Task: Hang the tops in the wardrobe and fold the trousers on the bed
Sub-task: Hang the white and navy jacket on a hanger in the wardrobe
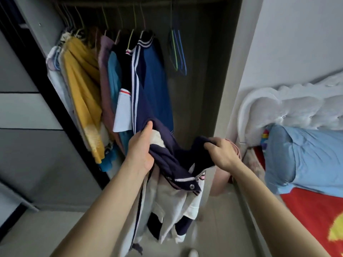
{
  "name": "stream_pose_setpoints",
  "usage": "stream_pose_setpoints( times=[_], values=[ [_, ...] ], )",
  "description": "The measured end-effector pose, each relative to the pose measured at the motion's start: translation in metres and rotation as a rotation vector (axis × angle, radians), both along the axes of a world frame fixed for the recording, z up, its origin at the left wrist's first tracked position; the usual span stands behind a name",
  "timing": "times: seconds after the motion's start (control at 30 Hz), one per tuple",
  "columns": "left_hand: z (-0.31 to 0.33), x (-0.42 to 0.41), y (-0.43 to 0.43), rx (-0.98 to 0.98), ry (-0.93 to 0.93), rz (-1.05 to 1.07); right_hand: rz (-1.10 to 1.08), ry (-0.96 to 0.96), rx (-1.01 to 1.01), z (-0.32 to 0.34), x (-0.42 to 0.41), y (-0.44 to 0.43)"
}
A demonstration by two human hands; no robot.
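Two hands grip one navy-and-white top (172, 197), left hand (140, 151) and right hand (221, 154) each bunching its upper edge; it hangs downward, near. Empty hangers (177, 51) sit far above, between both hands.

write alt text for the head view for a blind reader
A left hand and a right hand grip a navy and white jacket before an open wardrobe. Hung tops fill its left side, empty hangers hang to their right, and a bed lies at right.

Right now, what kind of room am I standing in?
Most likely a bedroom: an open wardrobe of hung tops ahead, and a bed with a tufted white headboard and blue pillow on the right.
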State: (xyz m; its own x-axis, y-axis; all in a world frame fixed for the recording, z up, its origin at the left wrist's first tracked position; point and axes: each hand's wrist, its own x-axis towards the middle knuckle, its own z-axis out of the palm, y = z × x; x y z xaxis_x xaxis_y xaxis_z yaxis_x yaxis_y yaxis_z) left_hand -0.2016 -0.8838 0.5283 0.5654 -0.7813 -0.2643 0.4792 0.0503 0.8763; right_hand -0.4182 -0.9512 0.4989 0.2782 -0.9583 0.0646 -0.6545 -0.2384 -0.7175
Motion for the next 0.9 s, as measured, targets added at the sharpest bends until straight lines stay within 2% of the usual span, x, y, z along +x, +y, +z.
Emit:
stream_pose_setpoints(
  times=[0.1, 0.17, 0.27, 0.3, 0.37, 0.43, 0.57, 0.67, 0.73, 0.8, 0.9],
  values=[
    [0.012, 0.029, -0.043, 0.026, -0.067, 0.116, 0.040, -0.215, 0.097, 0.006, 0.034, -0.051],
    [0.024, 0.045, -0.071, 0.048, -0.190, 0.166, 0.029, -0.196, 0.132, 0.012, 0.050, -0.087],
    [0.034, 0.059, -0.112, 0.005, -0.295, 0.180, 0.004, -0.133, 0.045, 0.019, 0.068, -0.146],
    [0.033, 0.062, -0.124, -0.009, -0.302, 0.186, -0.014, -0.186, -0.009, 0.024, 0.074, -0.163],
    [0.029, 0.063, -0.145, -0.025, -0.306, 0.183, -0.054, -0.419, -0.097, 0.039, 0.085, -0.194],
    [0.024, 0.060, -0.162, -0.023, -0.299, 0.161, -0.096, -0.605, -0.109, 0.058, 0.097, -0.221],
    [0.022, 0.062, -0.193, -0.027, -0.310, 0.102, -0.156, -0.655, -0.135, 0.101, 0.121, -0.260],
    [0.024, 0.073, -0.214, -0.043, -0.320, 0.080, -0.145, -0.584, -0.291, 0.124, 0.139, -0.272],
    [0.026, 0.083, -0.224, -0.050, -0.315, 0.073, -0.162, -0.456, -0.453, 0.137, 0.154, -0.277],
    [0.028, 0.095, -0.232, -0.064, -0.292, 0.064, -0.190, -0.254, -0.636, 0.149, 0.171, -0.282],
    [0.033, 0.116, -0.238, -0.083, -0.268, 0.039, -0.206, 0.205, -0.767, 0.159, 0.196, -0.294]
  ],
)
